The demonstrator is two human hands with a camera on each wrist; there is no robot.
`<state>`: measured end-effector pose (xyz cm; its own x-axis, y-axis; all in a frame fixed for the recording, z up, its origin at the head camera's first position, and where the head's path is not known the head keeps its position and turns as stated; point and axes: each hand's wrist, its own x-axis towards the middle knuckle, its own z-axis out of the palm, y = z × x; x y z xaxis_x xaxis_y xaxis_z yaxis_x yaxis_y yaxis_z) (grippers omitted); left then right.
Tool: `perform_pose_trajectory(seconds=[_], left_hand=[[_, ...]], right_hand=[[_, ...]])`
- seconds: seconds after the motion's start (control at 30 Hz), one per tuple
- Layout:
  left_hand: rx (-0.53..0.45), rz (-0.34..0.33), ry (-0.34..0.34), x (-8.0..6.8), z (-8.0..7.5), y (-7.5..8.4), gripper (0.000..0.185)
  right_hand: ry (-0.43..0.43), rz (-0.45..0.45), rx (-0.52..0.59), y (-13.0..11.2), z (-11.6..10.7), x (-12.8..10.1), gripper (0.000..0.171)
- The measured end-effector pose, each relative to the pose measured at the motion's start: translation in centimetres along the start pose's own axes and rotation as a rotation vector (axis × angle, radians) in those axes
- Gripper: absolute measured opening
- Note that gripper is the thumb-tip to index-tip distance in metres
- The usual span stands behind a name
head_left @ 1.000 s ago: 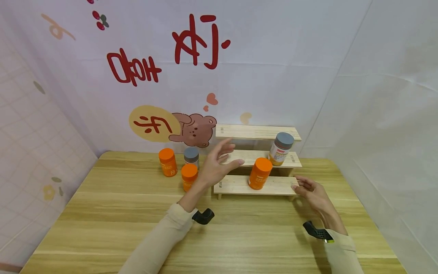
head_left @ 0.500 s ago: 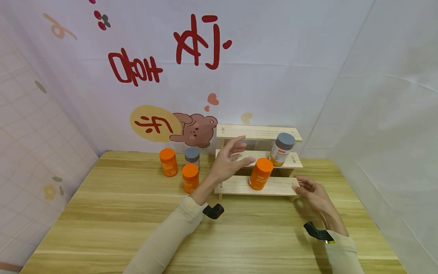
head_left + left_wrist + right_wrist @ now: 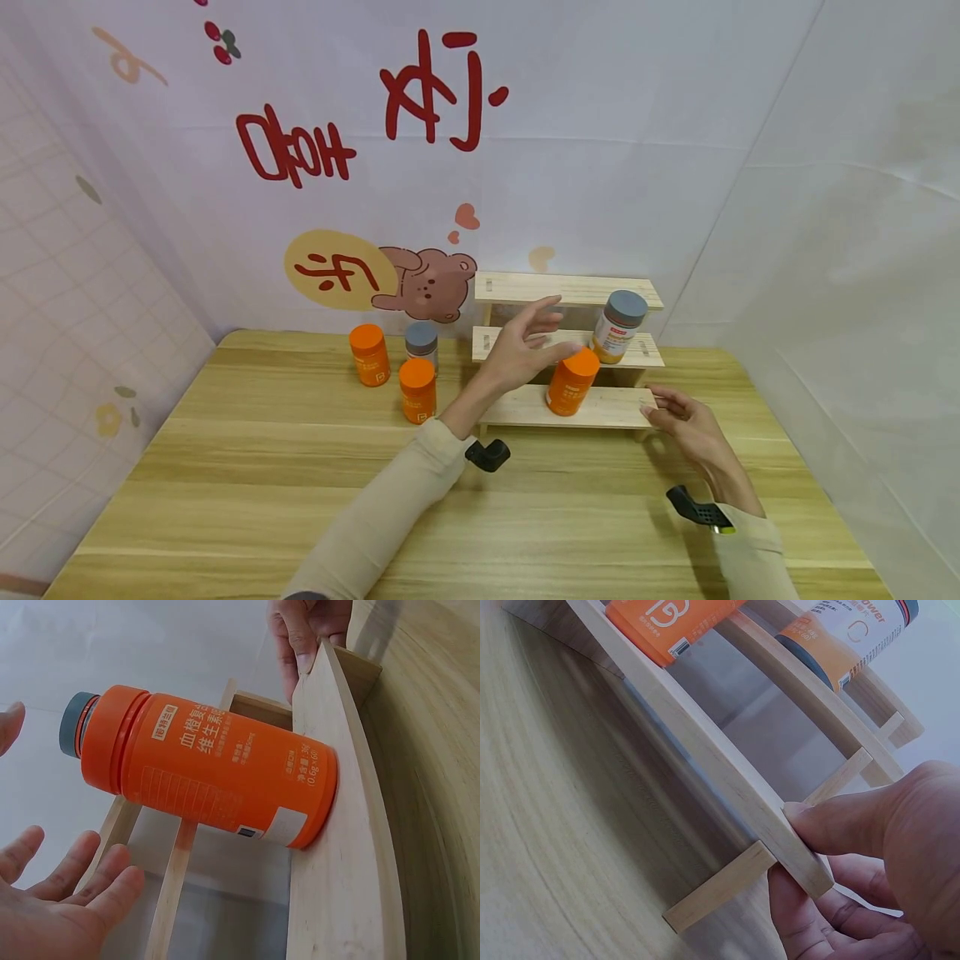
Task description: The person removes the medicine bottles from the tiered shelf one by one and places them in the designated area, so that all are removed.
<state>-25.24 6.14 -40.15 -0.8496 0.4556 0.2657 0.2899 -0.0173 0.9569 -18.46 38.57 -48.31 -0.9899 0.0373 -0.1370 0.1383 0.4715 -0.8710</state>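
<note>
A three-step wooden shelf [image 3: 607,408] stands at the back of the table. An orange bottle [image 3: 570,385] stands on its bottom step, large in the left wrist view [image 3: 210,776]. My left hand [image 3: 536,342] hovers just left of the bottle's cap with fingers spread, holding nothing; a gap shows between palm [image 3: 67,900] and bottle. My right hand [image 3: 678,414] pinches the right end of the bottom board, thumb on top and fingers beneath [image 3: 855,855]. A grey-capped white bottle [image 3: 617,327] stands on the middle step.
Left of the shelf, two orange bottles [image 3: 369,354] [image 3: 417,390] and a grey-capped one [image 3: 421,343] stand on the wooden table [image 3: 262,500]. A printed backdrop closes the back and sides. The top step holds nothing.
My left hand has moved right and slightly forward, from beside the shelf's left end to close by the orange bottle. The right hand and the bottles have stayed put.
</note>
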Motion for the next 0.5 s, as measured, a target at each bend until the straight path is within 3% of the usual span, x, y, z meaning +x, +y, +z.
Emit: perform_pose_trajectory(seconds=[0.5], left_hand=[[0.010,-0.069,-0.030,2.3,1.7,0.6,0.069]], right_hand=[[-0.005,0.009,0.010,-0.1,0.0,0.0,0.070]])
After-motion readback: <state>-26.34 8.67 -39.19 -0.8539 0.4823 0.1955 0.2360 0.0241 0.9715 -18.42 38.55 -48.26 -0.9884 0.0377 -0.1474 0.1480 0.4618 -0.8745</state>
